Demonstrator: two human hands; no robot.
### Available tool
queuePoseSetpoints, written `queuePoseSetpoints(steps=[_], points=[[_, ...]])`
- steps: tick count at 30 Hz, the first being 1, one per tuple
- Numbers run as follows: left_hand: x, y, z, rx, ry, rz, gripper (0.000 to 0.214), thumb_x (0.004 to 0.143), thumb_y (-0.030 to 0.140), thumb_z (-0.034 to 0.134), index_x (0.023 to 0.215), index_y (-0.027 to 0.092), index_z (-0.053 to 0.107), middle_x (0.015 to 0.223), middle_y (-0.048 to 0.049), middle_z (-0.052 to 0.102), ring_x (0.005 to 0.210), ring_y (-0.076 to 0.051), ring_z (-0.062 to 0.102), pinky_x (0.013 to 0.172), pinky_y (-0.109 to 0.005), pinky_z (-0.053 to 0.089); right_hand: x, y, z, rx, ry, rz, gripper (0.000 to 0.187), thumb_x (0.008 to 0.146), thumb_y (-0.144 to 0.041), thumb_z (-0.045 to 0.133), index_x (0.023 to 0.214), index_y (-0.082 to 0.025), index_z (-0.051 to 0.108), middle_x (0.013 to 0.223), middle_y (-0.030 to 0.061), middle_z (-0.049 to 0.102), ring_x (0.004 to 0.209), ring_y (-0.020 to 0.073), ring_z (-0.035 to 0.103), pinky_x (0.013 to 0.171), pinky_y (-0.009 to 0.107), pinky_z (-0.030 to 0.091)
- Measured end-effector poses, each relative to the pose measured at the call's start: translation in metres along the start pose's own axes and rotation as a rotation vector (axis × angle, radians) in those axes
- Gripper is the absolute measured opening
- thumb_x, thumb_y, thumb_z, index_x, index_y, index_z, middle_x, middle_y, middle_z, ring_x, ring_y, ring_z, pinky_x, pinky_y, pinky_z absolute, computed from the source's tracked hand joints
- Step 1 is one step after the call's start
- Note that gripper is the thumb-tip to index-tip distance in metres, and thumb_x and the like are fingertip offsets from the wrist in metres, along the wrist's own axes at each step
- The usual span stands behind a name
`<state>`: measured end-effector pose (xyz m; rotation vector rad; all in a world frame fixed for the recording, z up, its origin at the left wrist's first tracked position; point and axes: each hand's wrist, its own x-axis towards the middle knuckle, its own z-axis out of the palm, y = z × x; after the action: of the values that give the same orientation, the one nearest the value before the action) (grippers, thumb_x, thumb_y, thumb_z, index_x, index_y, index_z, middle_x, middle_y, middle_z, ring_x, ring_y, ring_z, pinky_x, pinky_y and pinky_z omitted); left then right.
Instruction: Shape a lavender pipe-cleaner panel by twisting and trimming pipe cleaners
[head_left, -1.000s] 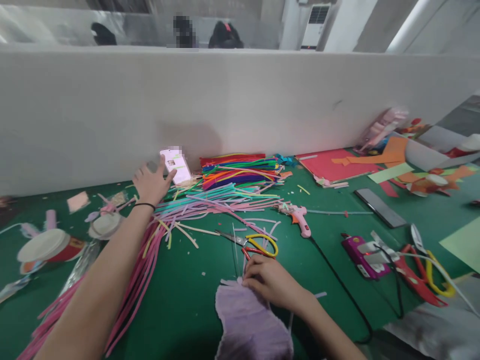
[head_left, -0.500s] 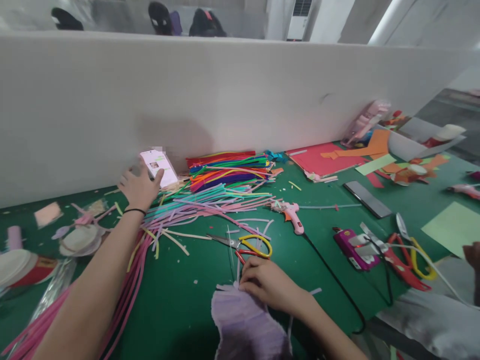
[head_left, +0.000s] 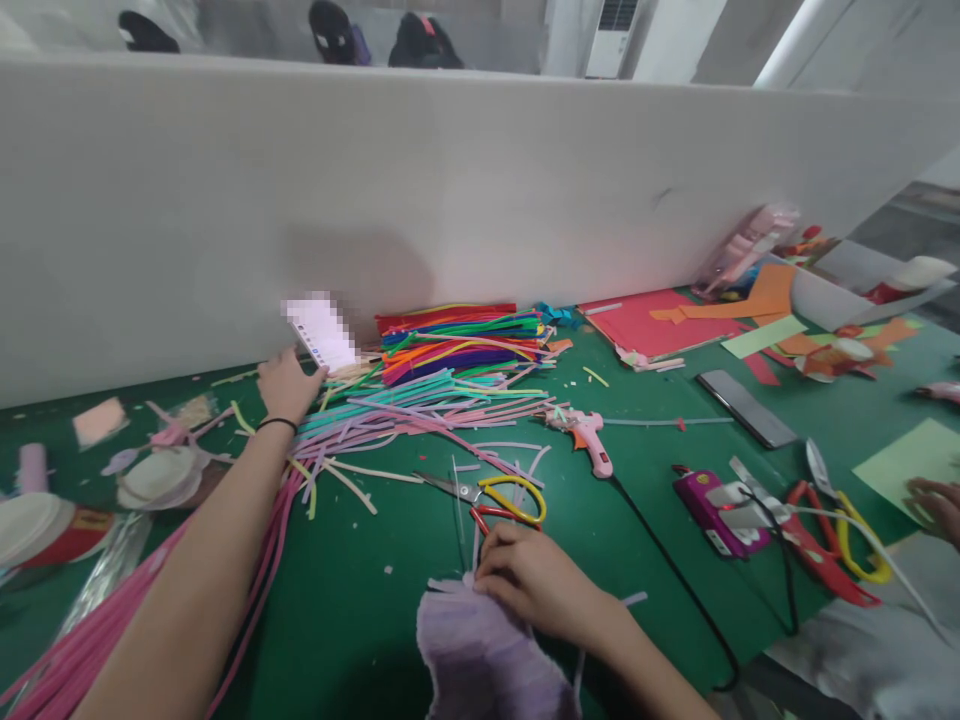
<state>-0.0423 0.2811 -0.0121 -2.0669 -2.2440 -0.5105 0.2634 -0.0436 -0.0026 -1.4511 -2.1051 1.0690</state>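
Observation:
My left hand [head_left: 289, 383] reaches far forward to a lit phone [head_left: 324, 334] that leans against the white partition; its fingers touch the phone's lower edge and look curled. My right hand [head_left: 521, 580] rests closed on the top edge of a fringed lilac paper piece [head_left: 487, 655] at the near table edge, pinching it. Yellow-and-red-handled scissors [head_left: 495, 495] lie just beyond that hand. A spread of coloured pipe cleaners [head_left: 442, 385] lies between the two hands.
A pink glue gun [head_left: 589, 437] with a black cord, a purple tool [head_left: 716, 500] and more scissors [head_left: 832, 535] lie to the right. Red and orange paper sheets [head_left: 660, 325] sit at the back. Paper cups [head_left: 45, 515] stand at left. Another person's hand [head_left: 937, 505] shows at right.
My left hand has slid slightly down the phone and its fingers have curled more. Another person's hand has come in over the green sheet at the right. My right hand stays put.

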Motion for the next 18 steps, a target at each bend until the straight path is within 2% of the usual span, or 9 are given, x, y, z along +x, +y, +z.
queuePoseSetpoints(steps=[9,13,18], points=[[-0.001,0.001,0.009,0.049,-0.006,-0.016,0.054,0.075,0.049,0.063,0.114,0.012,0.057,0.114,-0.0215,0.064,0.109,-0.038,0.053,0.084,-0.046,0.045,0.001,0.004,0.002,0.006,-0.015,-0.008,0.020,0.091,-0.031,0.056,0.093,-0.022,0.073,0.094,0.0022,0.065,0.089,0.0135,0.061,0.083,0.022,0.045],[0.004,-0.003,0.013,0.006,-0.033,0.002,0.041,0.083,0.047,0.054,0.107,0.015,0.062,0.108,-0.0152,0.068,0.103,-0.032,0.058,0.085,-0.041,0.045,0.003,0.003,0.001,0.018,-0.023,-0.004,0.020,0.091,-0.032,0.056,0.093,-0.021,0.073,0.094,0.0024,0.065,0.089,0.0133,0.062,0.084,0.021,0.045],[0.007,-0.005,0.015,-0.048,-0.052,-0.010,0.043,0.087,0.045,0.045,0.108,0.012,0.063,0.108,-0.0148,0.069,0.100,-0.028,0.062,0.086,-0.036,0.045,0.003,0.003,0.001,0.024,-0.023,0.008,0.021,0.091,-0.032,0.056,0.092,-0.021,0.073,0.094,0.0022,0.065,0.089,0.0129,0.062,0.083,0.021,0.045]])
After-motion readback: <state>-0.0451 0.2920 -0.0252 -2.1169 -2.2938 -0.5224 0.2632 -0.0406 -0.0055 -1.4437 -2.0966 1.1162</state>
